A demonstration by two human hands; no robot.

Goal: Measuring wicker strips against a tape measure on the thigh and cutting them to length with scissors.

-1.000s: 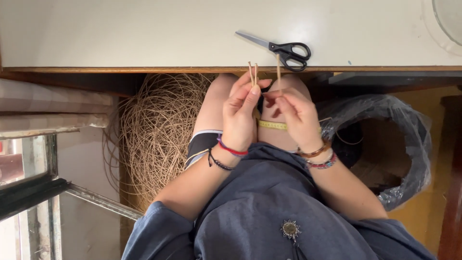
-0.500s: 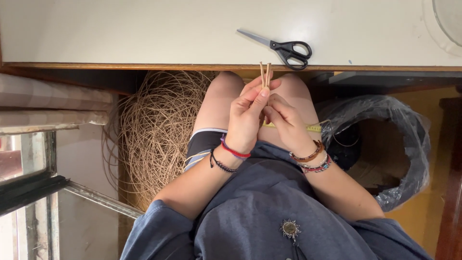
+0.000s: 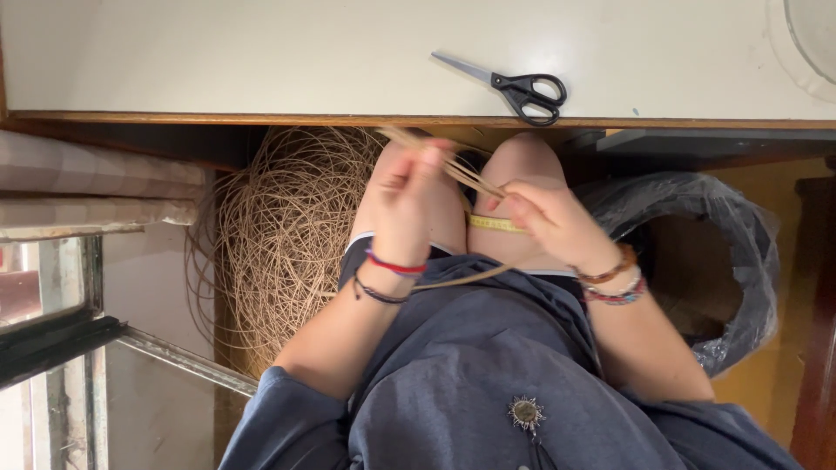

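Note:
I sit with my knees under a white table (image 3: pixel 261 61). My left hand (image 3: pixel 407 200) pinches a few thin tan rattan strands (image 3: pixel 461 172) near their upper end, over my left knee. My right hand (image 3: pixel 549 222) grips the same strands lower down, over my right thigh. The strands run slanted between both hands, and a loose strand trails across my lap. A yellow tape measure (image 3: pixel 495 224) lies across my thighs beneath my hands. Bracelets circle both wrists.
Black-handled scissors (image 3: pixel 518 87) lie on the table near its front edge. A big tangled coil of rattan (image 3: pixel 287 235) sits on the floor to my left. A bin lined with a black plastic bag (image 3: pixel 697 261) stands at my right. A metal frame (image 3: pixel 87 339) is at far left.
My hands have moved apart: the left hand shifted left and up, and the strands, held upright before, now slant between the two hands.

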